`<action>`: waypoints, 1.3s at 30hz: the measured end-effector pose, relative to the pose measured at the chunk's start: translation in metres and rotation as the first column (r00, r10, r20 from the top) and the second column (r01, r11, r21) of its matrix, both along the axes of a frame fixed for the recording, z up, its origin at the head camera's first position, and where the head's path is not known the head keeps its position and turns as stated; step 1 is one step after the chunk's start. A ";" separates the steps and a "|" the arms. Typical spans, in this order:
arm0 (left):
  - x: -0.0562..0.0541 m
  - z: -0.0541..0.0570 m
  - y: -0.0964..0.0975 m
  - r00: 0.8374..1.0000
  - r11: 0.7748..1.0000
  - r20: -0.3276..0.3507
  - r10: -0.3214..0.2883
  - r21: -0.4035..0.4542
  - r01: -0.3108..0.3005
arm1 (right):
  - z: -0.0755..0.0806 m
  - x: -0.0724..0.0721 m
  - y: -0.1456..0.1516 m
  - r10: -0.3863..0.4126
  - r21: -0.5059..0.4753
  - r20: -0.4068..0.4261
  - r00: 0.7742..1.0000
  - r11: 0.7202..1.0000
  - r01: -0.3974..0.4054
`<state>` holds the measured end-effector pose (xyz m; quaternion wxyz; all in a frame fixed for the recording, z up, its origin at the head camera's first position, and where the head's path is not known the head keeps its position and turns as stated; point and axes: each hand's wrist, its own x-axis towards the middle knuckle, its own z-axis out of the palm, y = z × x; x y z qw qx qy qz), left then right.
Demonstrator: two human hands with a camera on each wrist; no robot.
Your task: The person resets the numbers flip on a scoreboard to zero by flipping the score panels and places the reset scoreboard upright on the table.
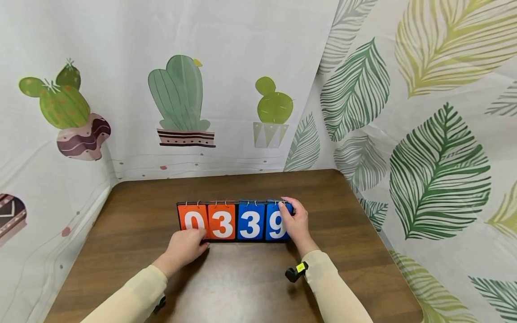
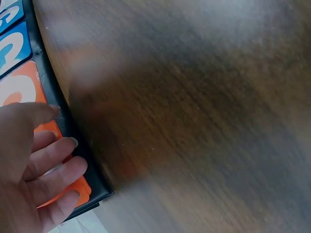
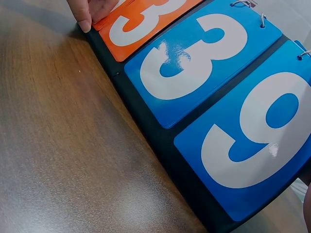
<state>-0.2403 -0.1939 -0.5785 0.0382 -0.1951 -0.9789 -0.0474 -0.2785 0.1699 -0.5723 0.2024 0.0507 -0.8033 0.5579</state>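
A black flip scoreboard (image 1: pixel 236 241) stands on the table, showing orange cards 0 and 3, then blue cards 3 and 9. My left hand (image 1: pixel 183 249) is at its lower left, loosely bent fingers (image 2: pixel 60 177) over the lower part of the orange 0 card (image 1: pixel 193 216). Its thumb reaches the black bottom edge, apart from the fingertips. At the upper right end, my right hand (image 1: pixel 297 224) grips the board, thumb on the front by the blue 9 card (image 3: pixel 262 121) and fingers around the top corner. Most of this hand is out of the right wrist view.
The brown wooden table (image 1: pixel 242 282) extends in front of and around the board. Metal rings hold the cards along the top. Behind hangs a white cloth (image 1: pixel 238 45) with cactus prints; another with leaf prints (image 1: pixel 440 179) is at the right.
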 end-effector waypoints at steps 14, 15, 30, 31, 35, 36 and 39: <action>-0.008 0.070 0.012 0.985 0.927 0.168 -0.026 0.372 -0.039 | -0.003 0.000 0.000 0.003 -0.001 0.020 1.000 1.000 -0.003; -0.011 0.081 0.012 0.984 0.906 0.173 -0.037 0.421 -0.040 | -0.003 0.000 0.000 0.006 -0.001 0.025 1.000 1.000 -0.006; -0.100 0.181 -0.006 0.887 0.937 0.436 -0.153 0.348 -0.009 | -0.005 -0.002 0.000 0.017 0.005 -0.005 1.000 1.000 -0.017; -0.104 0.180 -0.003 0.863 0.945 0.481 -0.155 0.328 -0.014 | -0.006 -0.002 0.001 0.015 0.006 -0.005 1.000 1.000 -0.015; -0.115 0.174 0.012 0.754 0.967 0.648 -0.109 0.244 -0.070 | -0.006 -0.001 0.001 0.008 0.011 -0.008 1.000 1.000 -0.008; -0.117 0.172 0.016 0.725 0.971 0.682 -0.092 0.224 -0.088 | -0.005 -0.001 0.001 0.007 0.013 -0.010 1.000 1.000 -0.007; -0.122 0.165 0.029 0.642 0.970 0.766 -0.033 0.180 -0.164 | -0.004 -0.001 0.001 0.011 0.008 -0.011 1.000 1.000 -0.011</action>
